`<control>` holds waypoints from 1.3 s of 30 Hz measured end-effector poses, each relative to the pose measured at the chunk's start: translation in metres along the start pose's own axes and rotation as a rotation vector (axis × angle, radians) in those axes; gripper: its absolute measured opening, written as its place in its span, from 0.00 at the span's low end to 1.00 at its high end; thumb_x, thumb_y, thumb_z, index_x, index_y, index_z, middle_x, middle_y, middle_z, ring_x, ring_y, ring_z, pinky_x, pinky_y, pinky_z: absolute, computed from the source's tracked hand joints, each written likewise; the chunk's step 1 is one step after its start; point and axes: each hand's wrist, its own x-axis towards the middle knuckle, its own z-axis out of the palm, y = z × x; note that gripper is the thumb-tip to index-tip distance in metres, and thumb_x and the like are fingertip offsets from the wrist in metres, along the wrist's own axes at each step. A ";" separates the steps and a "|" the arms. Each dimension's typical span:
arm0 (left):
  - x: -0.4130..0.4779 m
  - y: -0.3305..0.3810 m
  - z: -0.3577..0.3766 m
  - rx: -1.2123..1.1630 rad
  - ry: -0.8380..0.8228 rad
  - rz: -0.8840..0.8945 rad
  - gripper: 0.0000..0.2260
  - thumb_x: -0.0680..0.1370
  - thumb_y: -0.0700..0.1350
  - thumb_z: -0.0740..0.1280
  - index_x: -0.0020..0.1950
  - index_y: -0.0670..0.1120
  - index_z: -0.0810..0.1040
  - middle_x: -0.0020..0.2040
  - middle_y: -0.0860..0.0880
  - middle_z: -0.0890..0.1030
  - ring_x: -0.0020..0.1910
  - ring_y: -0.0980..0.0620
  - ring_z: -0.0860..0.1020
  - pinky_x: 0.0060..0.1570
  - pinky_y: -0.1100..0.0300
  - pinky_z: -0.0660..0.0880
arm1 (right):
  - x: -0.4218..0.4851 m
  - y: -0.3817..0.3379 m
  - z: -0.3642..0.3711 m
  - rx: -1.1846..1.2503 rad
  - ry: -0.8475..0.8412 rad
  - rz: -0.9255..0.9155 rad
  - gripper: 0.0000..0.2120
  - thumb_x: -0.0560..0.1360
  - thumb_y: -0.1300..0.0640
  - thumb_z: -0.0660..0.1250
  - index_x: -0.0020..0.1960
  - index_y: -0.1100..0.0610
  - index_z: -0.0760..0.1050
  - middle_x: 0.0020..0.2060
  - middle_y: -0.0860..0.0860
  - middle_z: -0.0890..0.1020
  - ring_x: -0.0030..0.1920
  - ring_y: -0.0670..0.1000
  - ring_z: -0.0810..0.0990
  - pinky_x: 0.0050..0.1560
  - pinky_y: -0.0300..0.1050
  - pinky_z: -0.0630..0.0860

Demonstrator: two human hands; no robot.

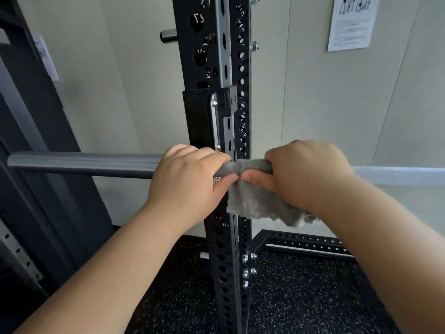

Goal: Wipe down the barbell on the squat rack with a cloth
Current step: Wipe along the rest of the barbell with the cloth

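Fingers (192, 151) of my left hand (185, 182) were curled over the top of the barbell (84, 163) with the thumb underneath, gripping bare metal at the centre of the frame. My right hand (305, 174) sat just beside it, thumbs nearly touching, clenched around the cloth (260, 203), which was wrapped over the bar. The cloth was grey and fuzzy, and its loose, ragged end hung below my right wrist.

The bar was a smooth, dull grey round rod running level from my hands out to the middle left of the frame. It crossed the black steel upright of the squat rack (226, 256), a square post perforated with rows of round holes and marked with white numbers. A black bracket (199, 116) was fixed to it just above my hands. Speckled black rubber flooring (301, 285) filled the lower frame, and a printed sheet (351, 22) hung on the pale wall at upper right.
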 end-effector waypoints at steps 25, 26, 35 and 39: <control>0.002 -0.002 0.002 -0.035 0.016 -0.001 0.13 0.79 0.60 0.63 0.55 0.56 0.83 0.41 0.57 0.78 0.41 0.48 0.74 0.51 0.49 0.74 | -0.059 0.073 0.006 -0.040 0.069 0.188 0.34 0.67 0.16 0.51 0.41 0.48 0.66 0.32 0.43 0.77 0.34 0.47 0.77 0.36 0.43 0.72; 0.002 -0.002 0.002 -0.029 0.011 0.002 0.14 0.79 0.60 0.63 0.55 0.56 0.84 0.42 0.56 0.78 0.41 0.48 0.74 0.51 0.48 0.74 | -0.057 0.070 0.008 -0.034 0.086 0.179 0.35 0.66 0.16 0.47 0.42 0.48 0.66 0.32 0.44 0.77 0.34 0.47 0.77 0.34 0.43 0.69; 0.000 0.003 -0.002 -0.043 -0.025 -0.040 0.16 0.77 0.63 0.63 0.59 0.58 0.83 0.45 0.57 0.80 0.44 0.48 0.75 0.60 0.47 0.72 | -0.047 0.058 0.022 0.053 0.173 0.088 0.38 0.66 0.17 0.39 0.43 0.48 0.68 0.35 0.43 0.75 0.37 0.50 0.76 0.35 0.44 0.69; 0.005 0.001 0.002 -0.013 -0.028 -0.047 0.16 0.76 0.67 0.63 0.53 0.60 0.82 0.42 0.59 0.78 0.42 0.50 0.72 0.56 0.50 0.70 | -0.058 0.094 0.023 0.041 0.117 0.232 0.45 0.58 0.11 0.36 0.37 0.49 0.68 0.31 0.46 0.76 0.33 0.48 0.77 0.38 0.46 0.81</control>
